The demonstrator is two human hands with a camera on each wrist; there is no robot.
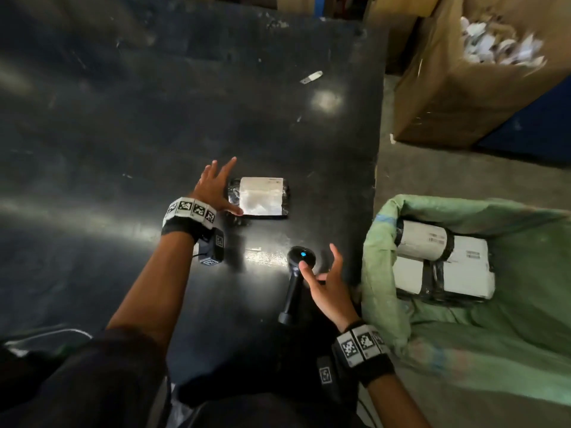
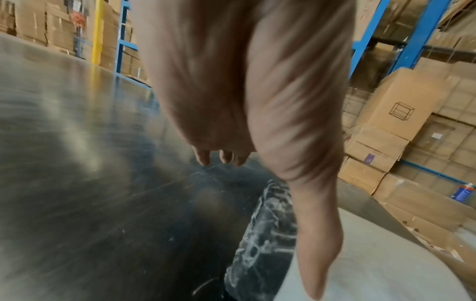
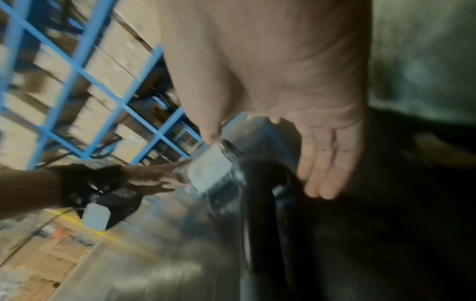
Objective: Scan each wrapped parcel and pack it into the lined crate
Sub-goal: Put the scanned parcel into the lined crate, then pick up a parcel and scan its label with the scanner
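Observation:
A parcel (image 1: 259,196) in black wrap with a white label lies flat on the black table (image 1: 154,118). My left hand (image 1: 221,186) is open with spread fingers at the parcel's left end, its thumb by the near left corner. In the left wrist view the thumb (image 2: 316,244) reaches over the parcel (image 2: 262,234). A black scanner (image 1: 295,273) with a blue light lies on the table. My right hand (image 1: 321,267) hovers open beside it, thumb over its neck, gripping nothing. The right wrist view shows straight fingers (image 3: 327,163) above the scanner handle (image 3: 257,203). The green-lined crate (image 1: 463,335) at right holds several labelled parcels (image 1: 441,261).
A large cardboard box (image 1: 448,97) with white scraps stands on the floor at the back right. A small white scrap (image 1: 312,77) lies on the far table. The table's right edge runs next to the crate. Blue racks (image 2: 422,30) with cartons stand behind.

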